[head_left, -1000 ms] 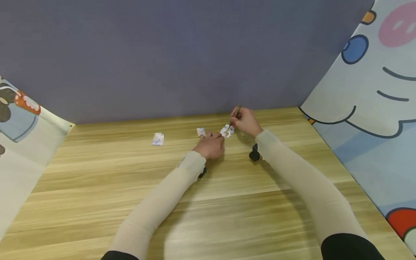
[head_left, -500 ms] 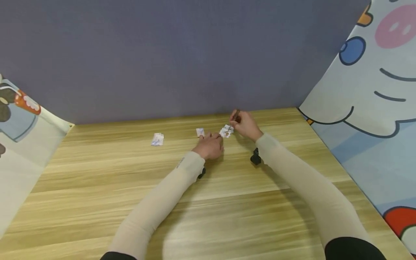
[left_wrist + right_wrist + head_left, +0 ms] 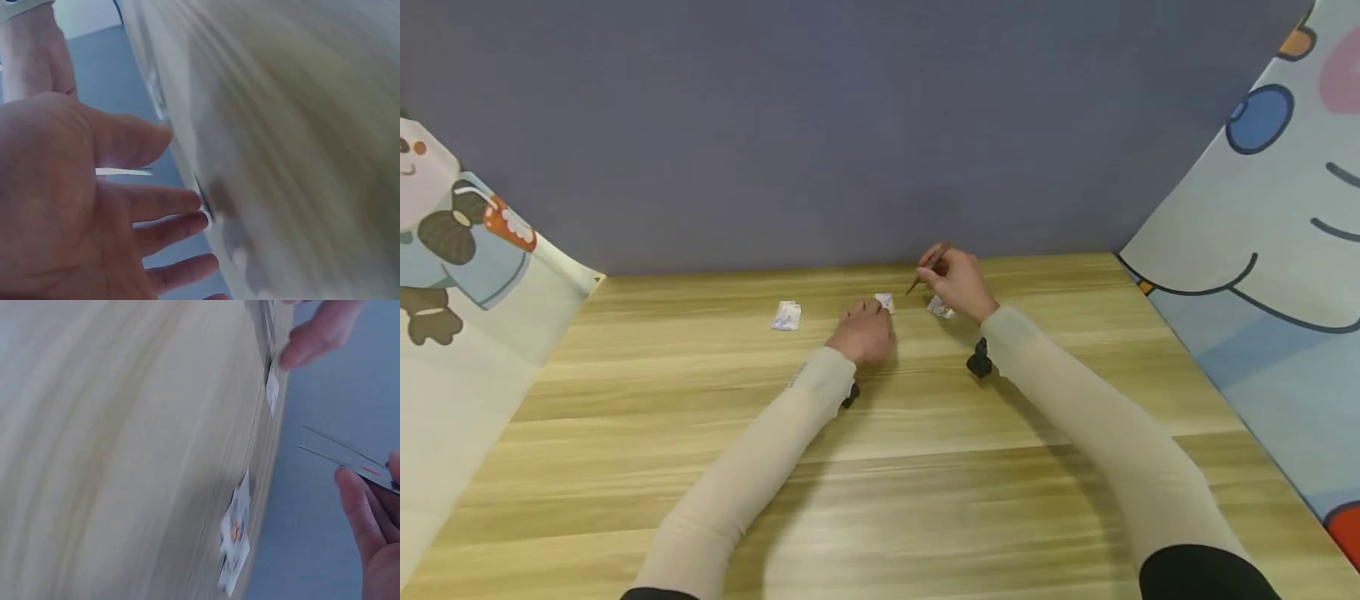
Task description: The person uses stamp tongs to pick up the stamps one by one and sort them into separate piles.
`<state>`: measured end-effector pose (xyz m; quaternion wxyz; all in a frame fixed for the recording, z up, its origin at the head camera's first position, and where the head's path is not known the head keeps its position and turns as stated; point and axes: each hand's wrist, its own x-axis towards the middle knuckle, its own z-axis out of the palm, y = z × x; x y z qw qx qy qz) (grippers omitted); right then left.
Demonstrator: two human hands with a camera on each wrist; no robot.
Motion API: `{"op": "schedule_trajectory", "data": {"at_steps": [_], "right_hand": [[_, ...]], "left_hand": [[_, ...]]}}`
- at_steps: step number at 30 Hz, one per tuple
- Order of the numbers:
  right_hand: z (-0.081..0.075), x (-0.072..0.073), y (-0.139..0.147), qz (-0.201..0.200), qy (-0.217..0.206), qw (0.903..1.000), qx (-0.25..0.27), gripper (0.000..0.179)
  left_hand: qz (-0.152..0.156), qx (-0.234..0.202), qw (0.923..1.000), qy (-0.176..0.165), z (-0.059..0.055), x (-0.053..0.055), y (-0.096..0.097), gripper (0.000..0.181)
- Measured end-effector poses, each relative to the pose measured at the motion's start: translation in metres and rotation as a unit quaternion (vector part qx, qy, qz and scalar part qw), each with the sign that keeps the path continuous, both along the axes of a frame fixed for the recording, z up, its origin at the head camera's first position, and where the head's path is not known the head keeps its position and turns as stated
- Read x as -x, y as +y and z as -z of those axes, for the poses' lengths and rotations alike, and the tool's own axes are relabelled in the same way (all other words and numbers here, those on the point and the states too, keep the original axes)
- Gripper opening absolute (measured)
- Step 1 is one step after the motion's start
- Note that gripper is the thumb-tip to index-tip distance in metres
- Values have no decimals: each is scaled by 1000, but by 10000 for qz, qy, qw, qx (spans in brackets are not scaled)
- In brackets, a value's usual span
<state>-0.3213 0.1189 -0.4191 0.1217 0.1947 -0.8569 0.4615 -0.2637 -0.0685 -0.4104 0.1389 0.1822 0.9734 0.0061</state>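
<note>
My right hand (image 3: 961, 285) pinches a pair of tweezers (image 3: 375, 475), whose two thin prongs stand slightly apart with nothing visible between them. The tips point down and left, between two groups of small white printed paper pieces. Just below that hand lies a loose cluster of paper pieces (image 3: 235, 534) with an orange print. My left hand (image 3: 863, 335) is palm down, its fingertips right at a small paper piece (image 3: 886, 302) in the middle and partly covering it. In the left wrist view its fingers (image 3: 181, 228) are extended and spread, holding nothing.
Further left on the wooden table (image 3: 685, 400) lies a small stack of printed paper pieces (image 3: 786, 316). A grey-blue partition (image 3: 850, 133) rises along the back edge. Cartoon-printed panels (image 3: 1195, 225) flank both sides.
My right hand has raised the tweezers off the right paper cluster and moved them left. The left hand has moved left, away from that cluster, to the middle piece. The head view has turned slightly left.
</note>
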Motion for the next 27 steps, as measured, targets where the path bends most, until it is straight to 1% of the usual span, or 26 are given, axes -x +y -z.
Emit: {"op": "schedule_trajectory", "data": {"at_steps": [2,4,9,14,17,21,27], "right_hand": [[1,2,-6,-68,-111,9999,-50,10],[1,5,-12,-111,-188,9998,-36,9],[4,11,-22,-107,-252,9996,48,7],[9,18,-25,-100,-319,9994,57,5],[10,19,-25,-140,-349,9993,-1,5],[9,19,-27,-234,-387,9990,54,7],[7,16,-31,-399,-472,9972,413,4]], "left_hand": [[-22,68,10000,-39,2,0,-5,51],[28,99,9999,-58,3,0,-9,51],[165,106,9997,-108,2,-1,-14,50],[233,120,9995,-178,0,-2,-17,51],[218,124,9995,-190,-1,-2,-16,52],[215,135,9995,-174,-2,-2,-16,51],[213,156,9996,-114,0,-2,-16,50]]}}
